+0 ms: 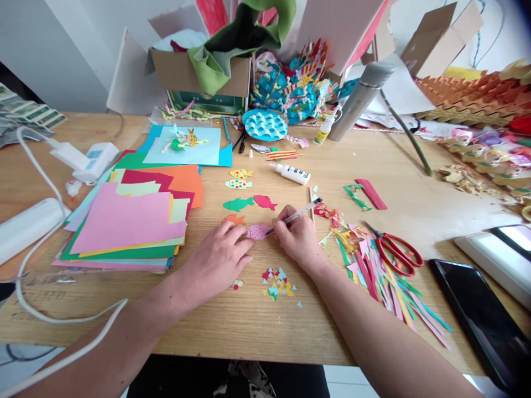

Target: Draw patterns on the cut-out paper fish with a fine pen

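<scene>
A pink paper fish (258,231) with dark dots lies on the wooden table. The fingertips of my left hand (226,249) hold its left end down, and the thumb is apart from the fingers. My right hand (296,235) is closed around a pen (302,210), whose tip touches the right end of the fish. Just above my left hand lies an orange paper fish (235,219), partly covered. Further back are a green paper fish (238,204), a red paper fish (265,203) and two spotted ones (238,184). Small paper triangles (276,283) are scattered between my forearms.
Stacked coloured paper (124,215) sits at left, near a white cable (31,221). At right are red-handled scissors (400,251), paper strips (394,287) and a black phone (477,315). A glue bottle (292,173), steel flask (360,99) and cardboard box (203,72) stand or lie behind.
</scene>
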`<state>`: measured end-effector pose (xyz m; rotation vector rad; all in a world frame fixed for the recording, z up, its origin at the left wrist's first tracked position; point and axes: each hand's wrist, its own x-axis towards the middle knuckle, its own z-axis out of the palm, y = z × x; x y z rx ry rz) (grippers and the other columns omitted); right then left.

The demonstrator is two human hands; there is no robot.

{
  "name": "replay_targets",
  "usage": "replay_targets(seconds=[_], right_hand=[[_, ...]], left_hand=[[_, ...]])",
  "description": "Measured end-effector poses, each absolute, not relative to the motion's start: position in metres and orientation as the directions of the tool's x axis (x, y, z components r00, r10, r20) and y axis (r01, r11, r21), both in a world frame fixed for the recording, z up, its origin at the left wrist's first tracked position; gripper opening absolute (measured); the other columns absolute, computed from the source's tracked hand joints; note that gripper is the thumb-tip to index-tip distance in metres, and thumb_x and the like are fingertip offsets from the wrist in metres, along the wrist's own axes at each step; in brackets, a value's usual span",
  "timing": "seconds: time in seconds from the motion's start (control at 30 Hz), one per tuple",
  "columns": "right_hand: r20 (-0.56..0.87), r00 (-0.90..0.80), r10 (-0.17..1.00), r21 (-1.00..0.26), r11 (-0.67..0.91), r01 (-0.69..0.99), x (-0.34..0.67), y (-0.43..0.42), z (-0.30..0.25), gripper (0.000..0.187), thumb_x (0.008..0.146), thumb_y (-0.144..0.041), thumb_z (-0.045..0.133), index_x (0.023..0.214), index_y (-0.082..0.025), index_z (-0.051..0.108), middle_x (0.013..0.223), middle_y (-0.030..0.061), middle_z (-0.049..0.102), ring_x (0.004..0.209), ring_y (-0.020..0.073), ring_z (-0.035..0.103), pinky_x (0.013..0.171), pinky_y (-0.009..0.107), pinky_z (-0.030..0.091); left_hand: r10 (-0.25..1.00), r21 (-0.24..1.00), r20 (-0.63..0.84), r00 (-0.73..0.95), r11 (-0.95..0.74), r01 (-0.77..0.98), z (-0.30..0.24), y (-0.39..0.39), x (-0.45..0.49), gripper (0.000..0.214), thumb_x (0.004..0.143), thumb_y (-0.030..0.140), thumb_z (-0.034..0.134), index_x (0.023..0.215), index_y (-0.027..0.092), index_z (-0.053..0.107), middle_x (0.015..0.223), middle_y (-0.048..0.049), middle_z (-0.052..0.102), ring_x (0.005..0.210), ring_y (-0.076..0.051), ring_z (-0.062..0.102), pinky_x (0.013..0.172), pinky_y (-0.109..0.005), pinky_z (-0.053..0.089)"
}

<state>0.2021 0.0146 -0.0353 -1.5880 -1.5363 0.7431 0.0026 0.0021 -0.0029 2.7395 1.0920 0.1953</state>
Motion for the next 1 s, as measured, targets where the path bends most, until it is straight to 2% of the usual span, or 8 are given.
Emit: replay_targets(seconds=[0.23,0.4,1.0], right_hand=[[0.117,0.098,0.988,-0.864,0.052,0.500,0.2025,0.0146,-0.0362,0.016,0.078,-0.024,0.050,0.064,-0.024,0.043,0.047,-0.0045,0.048,0.044,0.0126,0.044,0.047,0.026,0.028],[0.135,0.171,0.976,-0.901,0.049,0.431,0.2035,0.0154,-0.0384,0.015,0.080,-0.026,0.051,0.067,-0.024,0.044,0.048,-0.0050,0.047,0.044,0.0126,0.043,0.046,0.025,0.028],[0.100,0.129,0.987,-0.883,0.028,0.469,0.2024,0.0174,-0.0393,0.018,0.084,-0.033,0.052,0.069,-0.024,0.045,0.049,-0.0036,0.050,0.044,0.0134,0.046,0.046,0.025,0.030]], left_hand=[[0.690,0.215,0.052,0.722,-0.714,0.667,-0.0029,0.0026,0.0029,0.024,0.093,0.020,0.061,0.115,0.016,0.069,0.113,-0.0103,0.063,0.110,-0.028,0.051,0.099,-0.048,0.049],[0.683,0.206,0.079,0.726,-0.724,0.659,-0.0046,0.0025,0.0023,0.024,0.092,0.020,0.062,0.115,0.016,0.069,0.117,-0.0101,0.063,0.111,-0.028,0.051,0.099,-0.047,0.048],[0.680,0.210,0.089,0.727,-0.727,0.654,-0.0049,0.0019,0.0021,0.023,0.091,0.020,0.064,0.113,0.015,0.070,0.115,-0.0106,0.063,0.109,-0.028,0.052,0.098,-0.048,0.049]])
